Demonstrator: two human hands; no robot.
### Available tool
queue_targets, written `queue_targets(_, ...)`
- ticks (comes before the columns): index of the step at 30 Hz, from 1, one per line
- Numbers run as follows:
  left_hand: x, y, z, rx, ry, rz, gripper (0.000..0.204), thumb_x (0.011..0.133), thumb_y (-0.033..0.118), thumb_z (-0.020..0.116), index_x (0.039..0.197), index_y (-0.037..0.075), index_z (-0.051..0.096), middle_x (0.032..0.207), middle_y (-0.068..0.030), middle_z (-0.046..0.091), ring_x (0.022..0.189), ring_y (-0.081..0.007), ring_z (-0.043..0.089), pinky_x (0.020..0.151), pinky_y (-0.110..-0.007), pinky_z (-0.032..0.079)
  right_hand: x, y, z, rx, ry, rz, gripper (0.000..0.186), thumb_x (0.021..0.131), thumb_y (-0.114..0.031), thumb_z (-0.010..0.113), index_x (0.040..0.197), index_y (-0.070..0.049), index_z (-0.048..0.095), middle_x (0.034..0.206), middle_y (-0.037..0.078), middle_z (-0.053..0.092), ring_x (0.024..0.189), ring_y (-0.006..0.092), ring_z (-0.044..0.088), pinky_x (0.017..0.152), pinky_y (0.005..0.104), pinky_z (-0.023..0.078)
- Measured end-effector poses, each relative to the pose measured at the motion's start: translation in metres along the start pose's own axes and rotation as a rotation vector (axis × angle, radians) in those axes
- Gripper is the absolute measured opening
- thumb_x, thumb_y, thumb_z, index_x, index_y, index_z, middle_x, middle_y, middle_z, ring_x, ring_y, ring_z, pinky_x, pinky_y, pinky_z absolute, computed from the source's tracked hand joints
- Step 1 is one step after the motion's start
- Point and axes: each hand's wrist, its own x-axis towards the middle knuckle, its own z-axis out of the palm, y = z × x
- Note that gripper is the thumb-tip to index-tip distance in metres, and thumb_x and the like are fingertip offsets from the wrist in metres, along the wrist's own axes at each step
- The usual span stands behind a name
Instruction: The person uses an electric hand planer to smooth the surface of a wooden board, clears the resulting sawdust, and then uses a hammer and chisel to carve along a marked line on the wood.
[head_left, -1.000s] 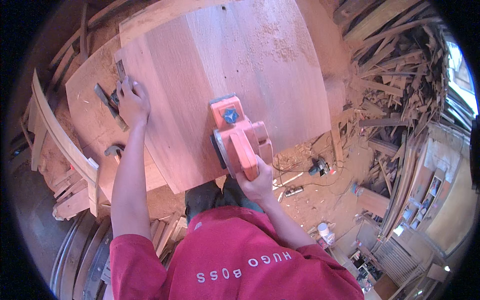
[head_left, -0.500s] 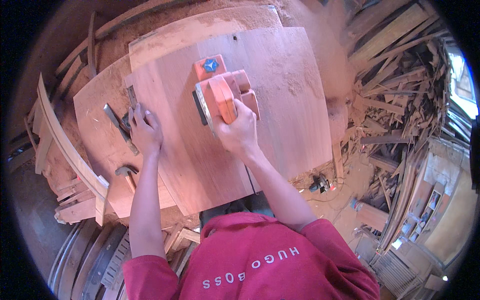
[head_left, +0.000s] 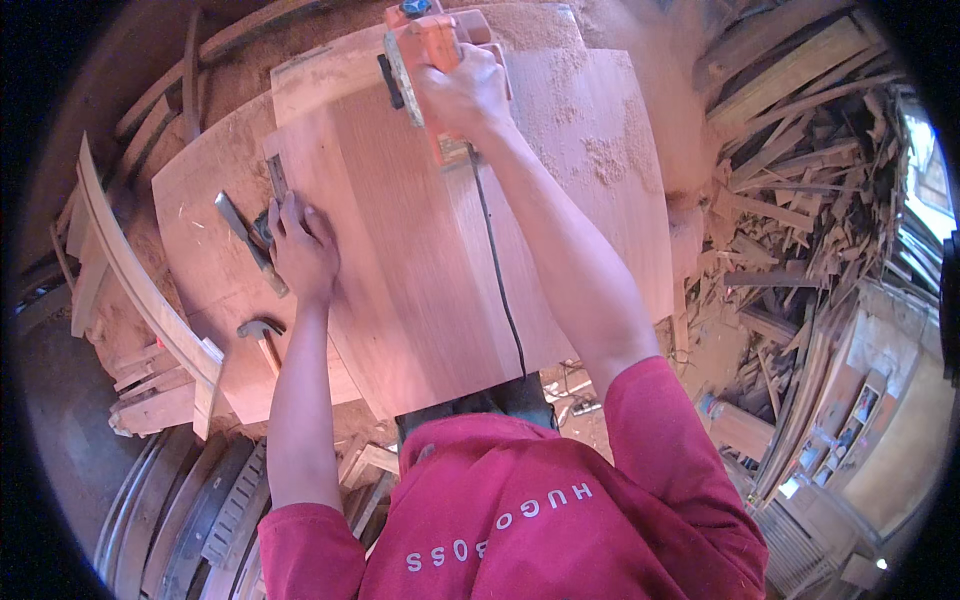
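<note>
My right hand point(head_left: 470, 95) is wrapped round the rear handle of an orange electric planer point(head_left: 437, 45), which stands at the far edge of a broad reddish wooden panel point(head_left: 400, 280). A dark power cord point(head_left: 497, 265) trails from the planer back toward my body. Over the panel's left edge lies my left hand point(head_left: 303, 250), its fingers slightly bent and apart. Beside those fingers is a dark metal piece point(head_left: 276, 175), partly hidden. Just left of the hand lies a chisel point(head_left: 245, 235), and nearer me a claw hammer point(head_left: 264, 338), its handle partly behind my forearm.
Beneath the panel are wider boards point(head_left: 195, 205) dusted with sawdust. A curved wooden strip point(head_left: 135, 265) stands at the left. Scrap wood point(head_left: 800, 210) is heaped on the right, and curved pieces point(head_left: 170, 510) lean at the lower left. Shavings point(head_left: 605, 160) lie on the panel.
My right hand has pushed the planer away from me, from mid-panel to its far edge, and more cord now shows. My left hand stays at the panel's left edge.
</note>
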Motion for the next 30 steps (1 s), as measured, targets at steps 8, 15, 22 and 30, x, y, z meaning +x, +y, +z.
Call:
queue_targets(8, -0.001, -0.007, 0.012, 0.019, 0.04, -0.005, 0.047, 0.102, 0.035, 0.046, 0.14, 0.008, 0.053, 0.146, -0.0246, 0.048, 0.13, -0.0422, 0.052, 0.104, -0.05, 0.045, -0.277, 0.065, -0.116, 0.088, -0.021, 0.09, 0.027, 0.076, -0.012, 0.075, 0.1, -0.003, 0.069, 0.087, 0.017, 0.071, 0.081, 0.032, 0.073, 0.072, 0.0402, 0.056)
queue_targets(15, -0.004, -0.009, 0.013, 0.005, 0.003, 0.013, 0.048, 0.104, 0.037, 0.044, 0.142, 0.008, 0.051, 0.147, -0.0229, 0.048, 0.135, -0.0404, 0.047, 0.107, -0.049, 0.043, -0.444, 0.089, -0.17, 0.05, -0.094, 0.469, 0.022, 0.071, -0.01, 0.075, 0.088, -0.003, 0.062, 0.071, 0.017, 0.064, 0.068, 0.0333, 0.069, 0.062, 0.041, 0.053)
queue_targets(22, -0.001, -0.005, 0.011, 0.053, -0.03, -0.02, 0.051, 0.104, 0.04, 0.042, 0.144, 0.009, 0.048, 0.149, -0.0222, 0.046, 0.137, -0.0389, 0.045, 0.108, -0.049, 0.042, -0.373, 0.078, -0.146, 0.059, -0.067, 0.36, 0.022, 0.075, -0.013, 0.076, 0.088, -0.002, 0.061, 0.074, 0.021, 0.065, 0.073, 0.0404, 0.069, 0.061, 0.0433, 0.052)
queue_targets(30, -0.001, -0.007, 0.012, 0.024, -0.034, -0.032, 0.049, 0.104, 0.037, 0.045, 0.144, 0.008, 0.049, 0.15, -0.0247, 0.043, 0.137, -0.0406, 0.045, 0.106, -0.05, 0.042, -0.238, 0.056, -0.102, 0.082, -0.035, 0.308, 0.02, 0.081, -0.01, 0.073, 0.097, 0.002, 0.067, 0.077, 0.012, 0.068, 0.076, 0.0112, 0.065, 0.069, 0.0326, 0.053)
